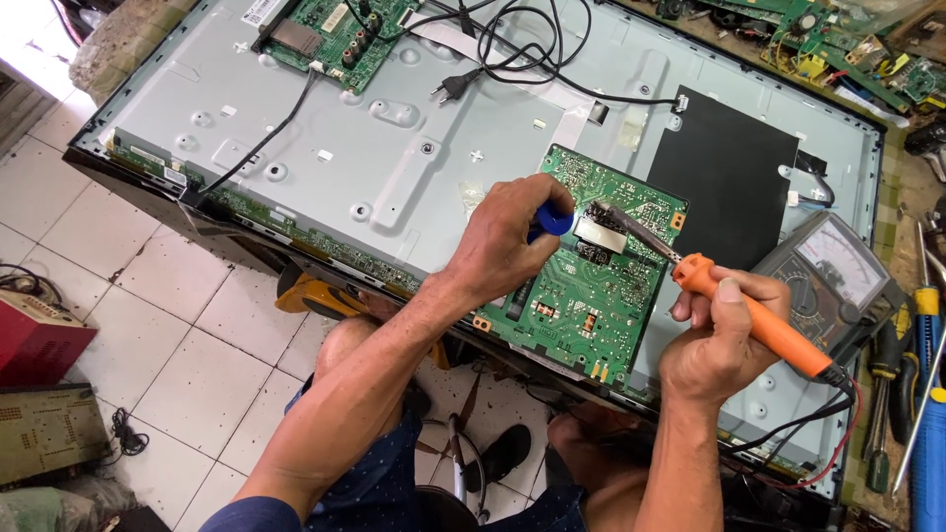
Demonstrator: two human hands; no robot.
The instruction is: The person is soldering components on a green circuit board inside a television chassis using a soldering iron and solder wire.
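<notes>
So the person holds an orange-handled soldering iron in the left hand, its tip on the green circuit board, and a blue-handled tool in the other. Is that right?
Not quite. The head view shows the orange-handled soldering iron in the right hand, its tip on the green circuit board. The left hand holds the blue-handled tool.

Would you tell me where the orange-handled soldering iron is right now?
In the head view, the soldering iron is right of centre, held in the right hand, its tip on the green circuit board, beside the analog multimeter.
</notes>
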